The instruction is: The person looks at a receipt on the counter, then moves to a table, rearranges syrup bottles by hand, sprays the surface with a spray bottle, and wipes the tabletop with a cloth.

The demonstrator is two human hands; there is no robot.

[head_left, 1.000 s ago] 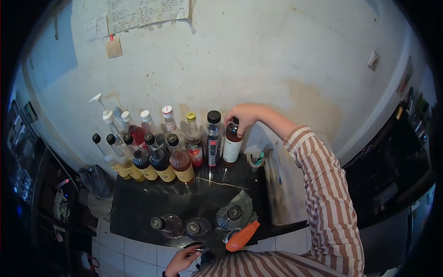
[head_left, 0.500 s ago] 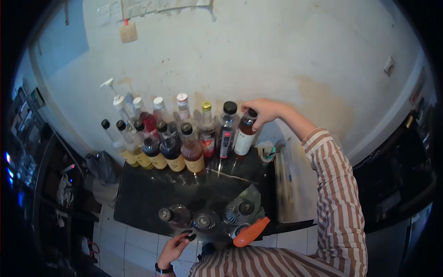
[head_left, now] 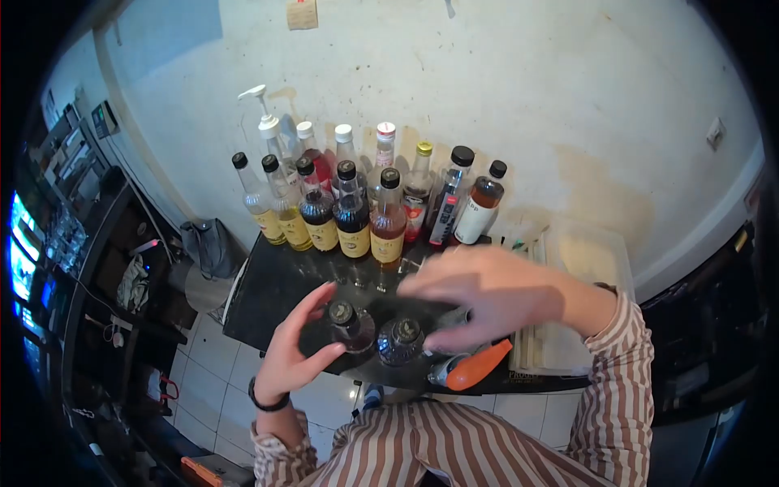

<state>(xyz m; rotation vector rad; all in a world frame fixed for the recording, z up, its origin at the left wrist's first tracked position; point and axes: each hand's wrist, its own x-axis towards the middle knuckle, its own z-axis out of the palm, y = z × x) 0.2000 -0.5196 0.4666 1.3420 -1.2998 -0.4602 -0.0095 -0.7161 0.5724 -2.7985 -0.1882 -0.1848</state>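
Observation:
My left hand (head_left: pixel 294 351) is open, thumb and fingers apart, at the left side of a dark-capped glass bottle (head_left: pixel 350 326) near the table's front edge. Whether it touches the bottle I cannot tell. My right hand (head_left: pixel 497 294), blurred, reaches over the table with fingers and thumb apart and nothing seen between them. Below its thumb stands a second dark-capped bottle (head_left: pixel 401 341). An orange object with a rounded end (head_left: pixel 479 365) lies to the right of it. What stands under my right palm is mostly hidden.
Yellow-labelled bottles (head_left: pixel 355 242) stand in a row at the back of the black table (head_left: pixel 280 276), with more bottles behind, including a pump bottle (head_left: pixel 268 123). A white-labelled bottle (head_left: pixel 479 207) ends the row. A clear plastic bin (head_left: pixel 588 268) stands at the right.
My right hand has let go of the white-labelled bottle and come toward the front bottles. My left hand has risen and spread; the small black thing at its fingers no longer shows. The view has shifted.

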